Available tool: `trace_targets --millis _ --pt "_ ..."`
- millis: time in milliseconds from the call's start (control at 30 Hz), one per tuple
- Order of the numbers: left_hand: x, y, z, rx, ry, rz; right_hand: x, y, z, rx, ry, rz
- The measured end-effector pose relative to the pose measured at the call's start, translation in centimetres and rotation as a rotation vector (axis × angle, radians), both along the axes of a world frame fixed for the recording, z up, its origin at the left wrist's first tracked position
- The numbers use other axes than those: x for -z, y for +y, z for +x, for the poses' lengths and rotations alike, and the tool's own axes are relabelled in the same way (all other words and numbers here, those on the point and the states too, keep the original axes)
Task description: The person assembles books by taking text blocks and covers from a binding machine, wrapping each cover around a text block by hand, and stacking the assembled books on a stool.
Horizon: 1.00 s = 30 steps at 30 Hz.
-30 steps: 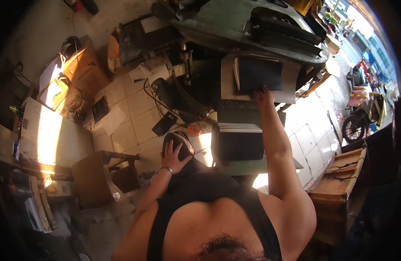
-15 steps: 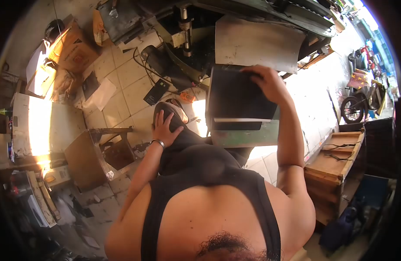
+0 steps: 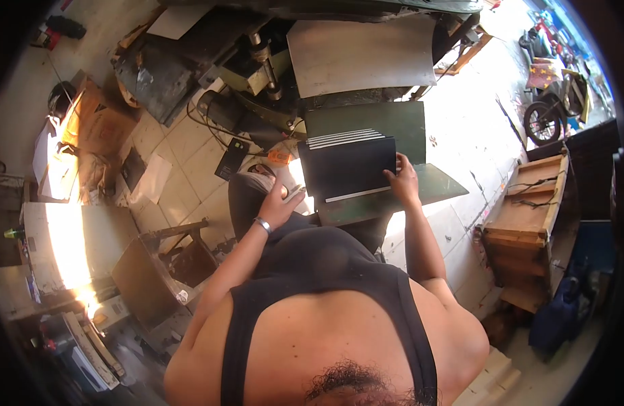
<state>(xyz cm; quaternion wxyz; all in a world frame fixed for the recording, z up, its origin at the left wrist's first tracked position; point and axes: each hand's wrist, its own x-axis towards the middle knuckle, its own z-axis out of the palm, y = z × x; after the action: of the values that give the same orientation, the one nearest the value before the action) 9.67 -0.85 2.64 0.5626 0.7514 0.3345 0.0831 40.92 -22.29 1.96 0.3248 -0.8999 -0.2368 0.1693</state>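
Right hand (image 3: 402, 177) around right edge of black stack (image 3: 349, 168), left hand (image 3: 281, 204) loose near left edge

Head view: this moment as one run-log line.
right hand: touching black-covered books, right edge | left hand: off books, by left leg | books: staggered on green work surface

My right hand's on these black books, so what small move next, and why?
Perhaps bring your left hand to the left side of the black books and even them up: your right hand is at their right edge, and they lie staggered, with pale edges showing at the far and near sides.
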Motion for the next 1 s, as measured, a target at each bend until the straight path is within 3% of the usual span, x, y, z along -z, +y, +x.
trace_targets --millis 100,233,367,467,833,933,1000 --pt "4.7 -0.3 3.0 0.061 -0.161 -0.351 0.3 -0.2 -0.8 0.03 -0.07 0.021" --pt "5.8 -0.8 4.1 0.141 -0.111 -0.457 -0.8 0.0 -1.4 0.049 -0.119 0.004" --pt "6.1 -0.6 3.7 0.171 -0.125 -0.429 0.2 0.0 -1.0 0.01 -0.032 0.038" --pt "2.2 -1.1 3.7 0.146 -0.074 -0.425 1.2 -0.1 -1.0 -0.036 -0.032 0.075" --pt "0.8 -1.4 3.5 0.083 -0.019 -0.479 0.5 -0.1 -1.0 -0.059 -0.038 0.113" --pt "2.6 -0.8 2.8 0.064 -0.012 -0.306 -1.0 0.1 -1.1 -0.05 0.062 0.11" --pt "2.0 0.1 1.8 0.016 0.055 -0.203 -0.8 0.1 -1.2 -0.05 -0.026 0.174"
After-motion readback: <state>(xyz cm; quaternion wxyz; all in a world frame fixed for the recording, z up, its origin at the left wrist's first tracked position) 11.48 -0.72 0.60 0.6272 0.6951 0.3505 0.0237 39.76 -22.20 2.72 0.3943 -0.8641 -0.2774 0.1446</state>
